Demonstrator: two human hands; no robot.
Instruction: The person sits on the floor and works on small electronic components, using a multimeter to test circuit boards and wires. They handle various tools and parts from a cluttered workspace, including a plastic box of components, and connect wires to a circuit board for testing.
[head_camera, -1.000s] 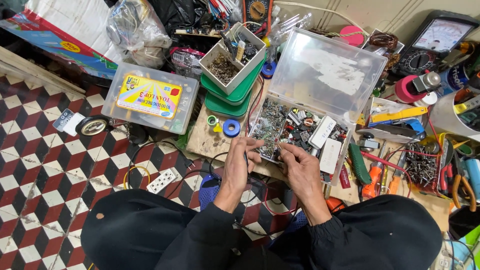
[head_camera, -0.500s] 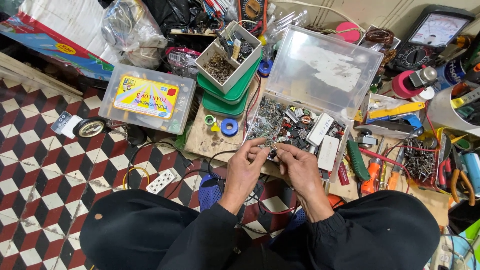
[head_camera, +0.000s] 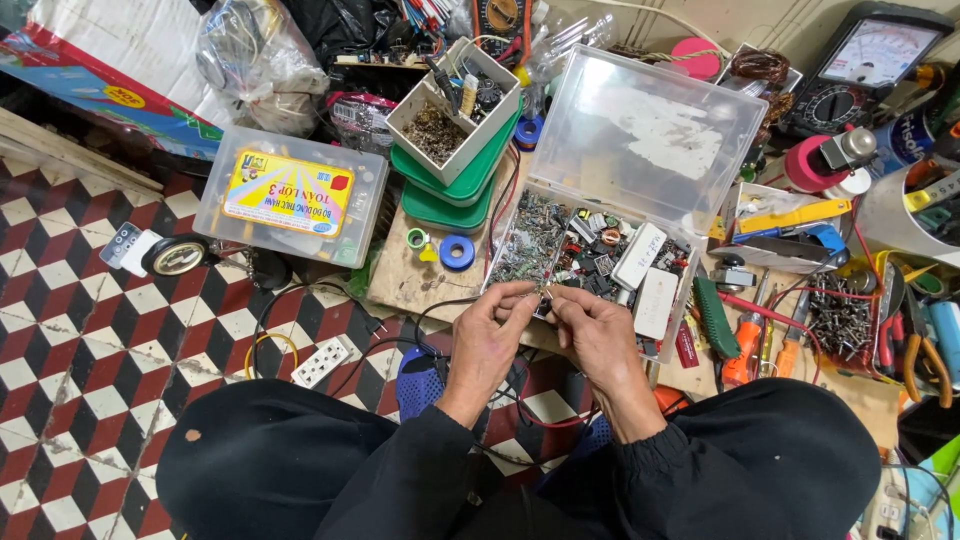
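My left hand (head_camera: 492, 334) and my right hand (head_camera: 596, 335) meet fingertip to fingertip at the near edge of an open clear plastic box (head_camera: 600, 262) full of small electronic parts. Together they pinch a tiny thin-legged component (head_camera: 543, 292), too small to make out. The box's clear lid (head_camera: 655, 135) stands tilted up behind it. Both of my forearms are in dark sleeves, and my knees are under them.
A closed clear box with a yellow label (head_camera: 290, 195) lies at left. A white parts tray sits on green lids (head_camera: 455, 120). Blue tape roll (head_camera: 457, 252), white socket (head_camera: 320, 362), black cables, screwdrivers (head_camera: 745, 335), pliers (head_camera: 920, 345) and a multimeter (head_camera: 865, 65) crowd the right. Checkered tile floor (head_camera: 90, 360).
Both hands have lifted slightly from among the parts and drawn together at the box's near edge, now pinching a small component between them.
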